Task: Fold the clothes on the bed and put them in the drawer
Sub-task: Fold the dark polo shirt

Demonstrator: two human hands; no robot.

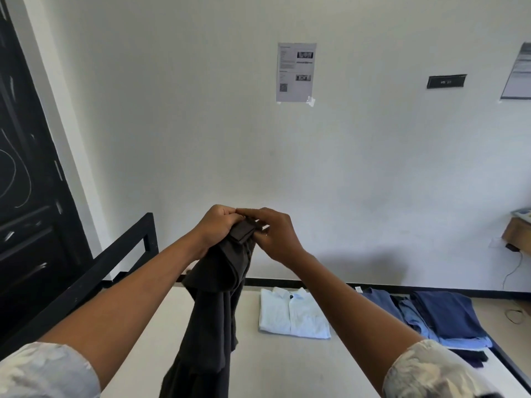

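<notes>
A dark brown garment (214, 311) hangs in the air over the bed (152, 349), bunched at its top. My left hand (217, 228) grips that top edge with curled fingers. My right hand (275, 234) pinches the same edge right beside it, the two hands touching. The cloth drops down between my forearms and out of the bottom of the frame. A folded white shirt (293, 314) lies flat on the bed behind it. Folded blue clothes (442, 317) are stacked further right on the bed.
A black bed frame rail (115, 254) runs along the left side, a dark door (26, 168) beyond it. The white wall carries a paper notice (296, 71). A wooden piece of furniture (517, 234) and a cable stand at the far right.
</notes>
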